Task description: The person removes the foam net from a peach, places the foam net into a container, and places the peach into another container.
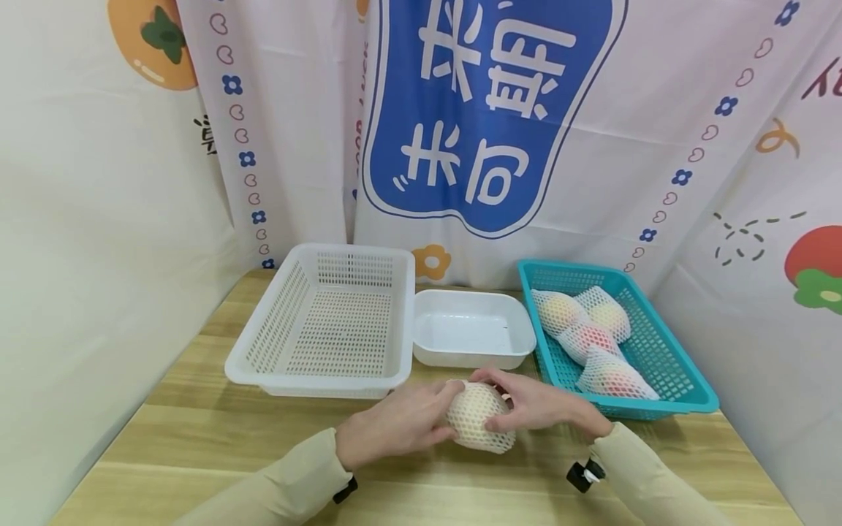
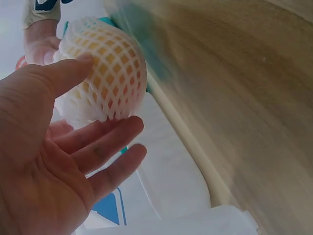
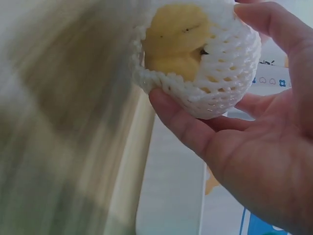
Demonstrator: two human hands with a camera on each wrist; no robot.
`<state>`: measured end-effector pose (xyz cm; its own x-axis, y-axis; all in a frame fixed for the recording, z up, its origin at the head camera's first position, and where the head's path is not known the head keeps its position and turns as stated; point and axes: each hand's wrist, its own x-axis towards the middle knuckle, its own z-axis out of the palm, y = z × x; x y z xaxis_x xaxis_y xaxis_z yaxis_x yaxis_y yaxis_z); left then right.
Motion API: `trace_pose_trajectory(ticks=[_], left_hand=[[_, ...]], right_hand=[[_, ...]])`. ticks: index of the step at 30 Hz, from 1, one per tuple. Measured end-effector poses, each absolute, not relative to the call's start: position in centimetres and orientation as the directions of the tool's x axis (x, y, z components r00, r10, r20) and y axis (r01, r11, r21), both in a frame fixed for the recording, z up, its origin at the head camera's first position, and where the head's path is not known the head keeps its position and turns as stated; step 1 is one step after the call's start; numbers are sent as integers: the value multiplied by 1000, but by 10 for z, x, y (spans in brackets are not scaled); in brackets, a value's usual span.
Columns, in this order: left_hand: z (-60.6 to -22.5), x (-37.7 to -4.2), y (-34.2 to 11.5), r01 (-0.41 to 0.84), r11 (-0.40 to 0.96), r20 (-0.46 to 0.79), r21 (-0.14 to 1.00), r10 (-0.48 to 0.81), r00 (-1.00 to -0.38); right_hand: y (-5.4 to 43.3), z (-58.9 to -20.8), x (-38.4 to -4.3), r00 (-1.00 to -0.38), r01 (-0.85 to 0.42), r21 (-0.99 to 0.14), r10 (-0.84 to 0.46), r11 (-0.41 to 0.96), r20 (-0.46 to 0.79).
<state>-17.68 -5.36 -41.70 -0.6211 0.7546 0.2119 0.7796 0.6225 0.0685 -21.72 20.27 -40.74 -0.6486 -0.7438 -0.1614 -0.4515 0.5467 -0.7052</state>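
Observation:
A yellow peach with a reddish tint (image 1: 479,418) in a white foam net is between my two hands, just above the front part of the table. My left hand (image 1: 403,419) holds it from the left, its thumb on the net (image 2: 108,73) and its fingertips under the fruit. From the other side my right hand (image 1: 538,400) grips it with thumb and fingers. At one end the net is open, and the right wrist view shows bare yellow skin with a crease and a dark stem spot (image 3: 178,36).
On the wooden table (image 1: 197,431), a white slotted basket (image 1: 319,380) stands at the left and a white dish (image 1: 470,359) in the middle. At the right, a teal basket (image 1: 684,365) contains several netted fruits (image 1: 612,374). A printed cloth (image 1: 296,146) hangs behind.

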Motion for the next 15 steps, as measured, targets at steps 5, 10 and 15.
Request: trace_pose_trajectory(ticks=[5, 10, 15], left_hand=[[-419, -176, -54, 771, 634, 192, 61, 751, -632], [-422, -176, -55, 773, 632, 192, 63, 752, -631], [-424, -175, -56, 771, 632, 180, 80, 751, -635]], right_hand=[[203, -416, -217, -637, -418, -740, -751, 526, -174], [204, -420, -215, -639, -416, -749, -752, 515, -162], [205, -423, -214, -633, -428, -748, -759, 507, -151]])
